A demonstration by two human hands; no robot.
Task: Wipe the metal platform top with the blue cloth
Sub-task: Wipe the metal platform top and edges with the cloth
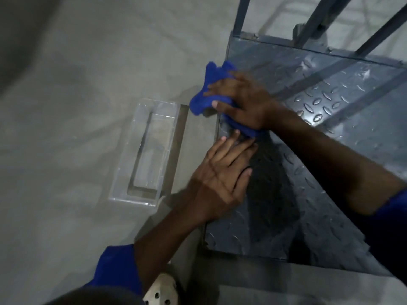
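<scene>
The metal platform is a dark grey checker-plate top filling the right half of the head view. My right hand presses the blue cloth down at the platform's left edge, and part of the cloth hangs over that edge. My left hand lies flat on the plate just below it, fingers spread and pointing toward the cloth, holding nothing.
A clear plastic tray lies on the grey concrete floor left of the platform. Dark metal rails rise from the platform's far edge. A pale shoe with holes shows at the bottom.
</scene>
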